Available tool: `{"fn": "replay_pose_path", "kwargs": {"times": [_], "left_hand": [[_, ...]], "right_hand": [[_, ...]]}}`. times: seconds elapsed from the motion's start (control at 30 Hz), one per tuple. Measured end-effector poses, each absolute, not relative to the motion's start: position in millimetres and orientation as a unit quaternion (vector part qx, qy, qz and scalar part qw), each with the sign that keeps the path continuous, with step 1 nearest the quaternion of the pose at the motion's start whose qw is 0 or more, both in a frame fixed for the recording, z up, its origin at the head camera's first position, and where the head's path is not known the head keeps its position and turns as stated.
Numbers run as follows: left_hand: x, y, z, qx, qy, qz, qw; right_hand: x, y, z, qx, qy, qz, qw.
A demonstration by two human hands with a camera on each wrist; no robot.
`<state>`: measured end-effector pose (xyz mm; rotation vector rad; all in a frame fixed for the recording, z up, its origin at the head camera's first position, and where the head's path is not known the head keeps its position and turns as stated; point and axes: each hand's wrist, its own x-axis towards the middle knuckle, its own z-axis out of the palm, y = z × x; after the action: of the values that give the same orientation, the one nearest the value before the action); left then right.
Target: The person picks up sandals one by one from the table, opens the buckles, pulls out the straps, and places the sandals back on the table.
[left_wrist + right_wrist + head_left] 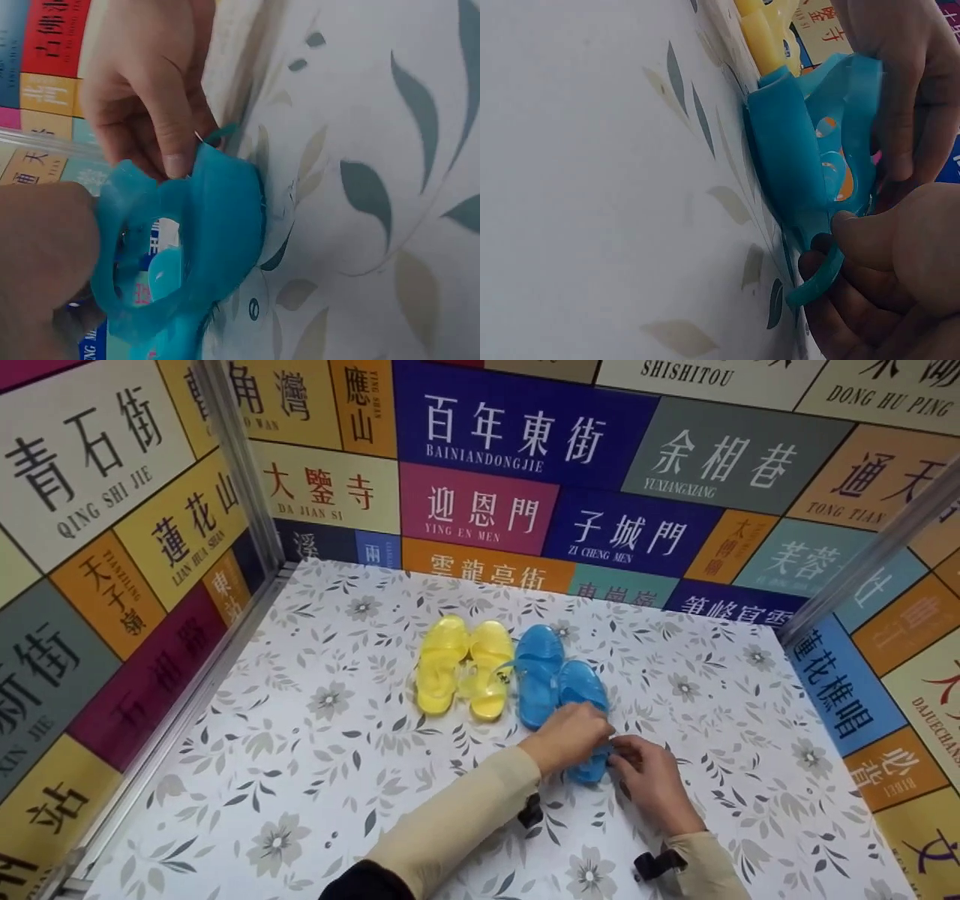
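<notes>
A blue jelly sandal (583,682) lies on the patterned surface with its heel toward me, and both hands are at its strap. My right hand (651,776) pinches the loose strap end (819,281) between thumb and fingers at the sandal's right side. My left hand (571,737) is curled at the opposite side of the ankle strap (861,112), gripping it; its fingertips are partly hidden. The heel (229,217) of this sandal faces the wrist cameras. Its mate, another blue sandal (538,690), lies just left, with a strap (517,664) sticking out leftward.
Two yellow jelly sandals (489,641) lie side by side left of the blue pair. White floral covering (330,780) spreads over the work surface. Panels with printed signs (480,510) stand behind and at both sides, joined by metal corner posts (251,472).
</notes>
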<state>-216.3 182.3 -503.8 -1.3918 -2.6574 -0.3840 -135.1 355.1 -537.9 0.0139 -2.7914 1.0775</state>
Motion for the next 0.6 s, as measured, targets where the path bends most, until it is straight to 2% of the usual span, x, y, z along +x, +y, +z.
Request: {"fn": "replay_pose_path", "kwargs": {"times": [0.13,0.33,0.6], "left_hand": [[-223.2,194.1,-503.2,-0.438,-0.892,-0.116,0.012],[-231.8,191.8,-502.5,-0.415,-0.885,-0.204,-0.049],[-239.5,188.5,-502.3,-0.433,-0.865,-0.246,-0.060]], "right_hand": [[-136.1,355.4,-537.0,-0.003,-0.928,0.364,0.074],[-136.1,354.6,-538.8,-0.008,-0.923,0.378,0.075],[-138.7,360.0,-540.3,0.006,-0.913,0.396,0.097]]}}
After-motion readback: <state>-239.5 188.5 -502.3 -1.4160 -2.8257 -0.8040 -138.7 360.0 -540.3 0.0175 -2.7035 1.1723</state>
